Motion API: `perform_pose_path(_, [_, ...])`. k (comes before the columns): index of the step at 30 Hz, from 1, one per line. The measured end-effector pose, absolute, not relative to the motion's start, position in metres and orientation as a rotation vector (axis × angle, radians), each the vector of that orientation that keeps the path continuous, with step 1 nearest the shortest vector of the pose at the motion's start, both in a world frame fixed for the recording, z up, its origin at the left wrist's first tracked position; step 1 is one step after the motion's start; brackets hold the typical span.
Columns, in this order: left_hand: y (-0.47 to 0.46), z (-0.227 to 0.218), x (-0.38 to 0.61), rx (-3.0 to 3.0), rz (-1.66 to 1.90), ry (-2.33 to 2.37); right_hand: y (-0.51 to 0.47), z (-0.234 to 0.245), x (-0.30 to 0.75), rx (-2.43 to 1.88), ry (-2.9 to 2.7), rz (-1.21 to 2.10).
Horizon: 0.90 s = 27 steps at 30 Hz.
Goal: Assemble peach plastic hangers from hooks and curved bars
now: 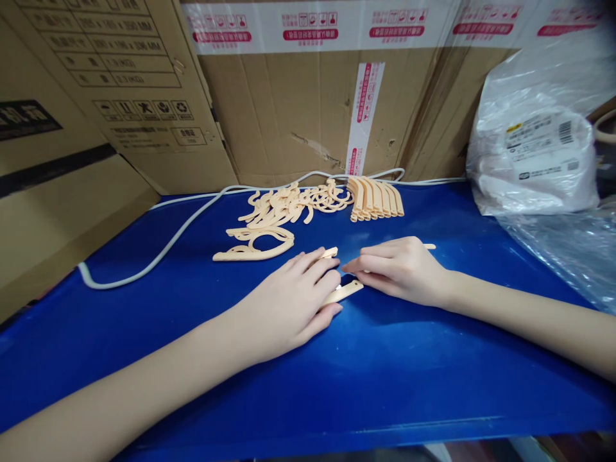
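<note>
From where I stand, nearest the front edge of the blue, smooth-topped bench, midway along, the left hand lies palm down, its grip curled over a flat cream plastic strip. That strip's long axis runs nearly along the front edge, slanting slightly toward the far right corner; its holed end points right. The right hand is nearer that end, just beside it, grip pinched together; I cannot tell whether it holds anything. Farther off, left of centre, lies a cream plastic folding hanger; near the back edge, a jumbled pile of curved cream hooks adjoins neatly rowed cream arms.
</note>
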State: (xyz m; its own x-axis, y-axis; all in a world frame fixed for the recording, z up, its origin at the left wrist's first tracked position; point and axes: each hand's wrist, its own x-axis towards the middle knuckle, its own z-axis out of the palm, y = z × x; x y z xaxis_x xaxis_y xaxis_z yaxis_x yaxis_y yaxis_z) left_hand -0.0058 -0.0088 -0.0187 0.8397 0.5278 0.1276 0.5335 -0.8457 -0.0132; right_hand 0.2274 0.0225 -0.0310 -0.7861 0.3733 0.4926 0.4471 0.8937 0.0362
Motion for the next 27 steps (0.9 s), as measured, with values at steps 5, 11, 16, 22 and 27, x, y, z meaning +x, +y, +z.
perform_pose_path(5, [-0.0092, -0.0189, -0.0056, -2.972, -0.169, -0.866, 0.0223, -0.0305, 0.2267, -0.608, -2.567, -0.288])
perform_pose_path(11, [-0.0097, -0.0186, -0.0053, -2.958, -0.185, -0.87, 0.0233, -0.0312, 0.226, -0.609, -2.541, -0.262])
perform_pose_path(16, [-0.0095, -0.0191, -0.0057, -2.963, -0.183, -0.88, 0.0238, -0.0323, 0.2258, -0.589, -2.55, -0.242])
perform_pose_path(22, [-0.0099, -0.0187, -0.0056, -2.961, -0.17, -0.871, 0.0239, -0.0315, 0.2278, -0.555, -2.59, -0.263])
perform_pose_path(27, [-0.0098, -0.0182, -0.0058, -2.964, -0.171, -0.863, 0.0239, -0.0307, 0.2276, -0.543, -2.586, -0.307])
